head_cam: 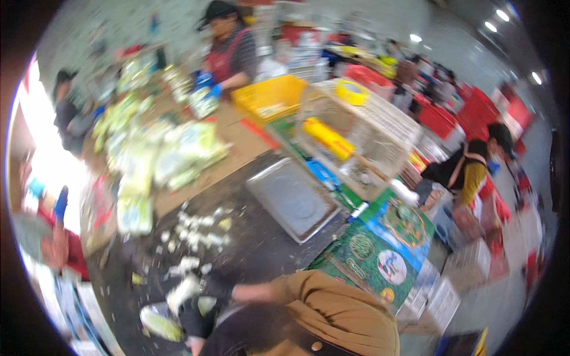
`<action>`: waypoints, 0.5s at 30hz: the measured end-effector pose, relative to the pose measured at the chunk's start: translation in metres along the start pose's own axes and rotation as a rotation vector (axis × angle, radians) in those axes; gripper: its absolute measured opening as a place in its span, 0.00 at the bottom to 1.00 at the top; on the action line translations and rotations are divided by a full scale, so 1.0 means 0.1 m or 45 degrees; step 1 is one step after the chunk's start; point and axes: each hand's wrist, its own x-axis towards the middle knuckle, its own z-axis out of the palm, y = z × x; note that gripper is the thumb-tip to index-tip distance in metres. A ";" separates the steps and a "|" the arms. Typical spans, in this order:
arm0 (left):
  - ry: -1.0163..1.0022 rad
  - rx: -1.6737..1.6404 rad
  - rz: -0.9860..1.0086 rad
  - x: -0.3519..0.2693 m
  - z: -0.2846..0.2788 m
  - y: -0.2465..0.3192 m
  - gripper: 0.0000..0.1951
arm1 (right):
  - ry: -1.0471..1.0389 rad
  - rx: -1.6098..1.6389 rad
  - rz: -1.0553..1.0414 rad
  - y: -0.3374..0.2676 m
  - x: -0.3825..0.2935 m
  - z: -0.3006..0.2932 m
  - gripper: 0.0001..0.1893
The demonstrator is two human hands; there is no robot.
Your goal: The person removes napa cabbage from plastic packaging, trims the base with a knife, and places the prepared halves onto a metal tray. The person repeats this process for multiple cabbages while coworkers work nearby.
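Both my hands wear dark gloves and are blurred by motion. My right hand (218, 284) reaches in from the brown sleeve, beside a white cabbage piece (183, 293); whether it grips anything is unclear. Close below it, my left hand (196, 318) is closed around a pale green cabbage piece (207, 305). A napa cabbage (161, 322) in what looks like clear wrap lies on the dark tabletop (129, 293), against my left hand. White cabbage trimmings (196, 229) are scattered beyond my hands.
A metal tray (294, 200) lies on the table, near a crate (356, 133) holding a yellow roll (328, 139). Bagged cabbages (178, 153) are piled at the far left. A yellow basket (267, 98) stands beyond. Co-workers stand across the table, at left and at right.
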 end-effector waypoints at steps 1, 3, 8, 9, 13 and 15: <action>-0.023 0.047 -0.068 0.03 0.03 0.05 0.39 | -0.081 -0.069 0.102 -0.01 0.00 0.07 0.38; -0.097 0.162 -0.230 0.13 0.09 0.06 0.42 | -0.163 -0.128 0.188 0.01 0.02 0.20 0.41; 0.041 0.240 -0.168 0.11 0.15 0.14 0.42 | -0.123 -0.101 0.227 0.18 0.05 0.23 0.38; 0.042 0.210 -0.163 0.09 0.12 0.19 0.42 | -0.120 -0.096 0.238 0.21 0.06 0.20 0.38; 0.020 -0.085 -0.157 0.15 -0.06 0.25 0.39 | -0.118 -0.086 0.258 0.22 0.10 0.11 0.36; -0.021 -0.399 -0.212 0.20 -0.14 0.19 0.38 | -0.111 -0.079 0.270 0.23 0.11 0.05 0.34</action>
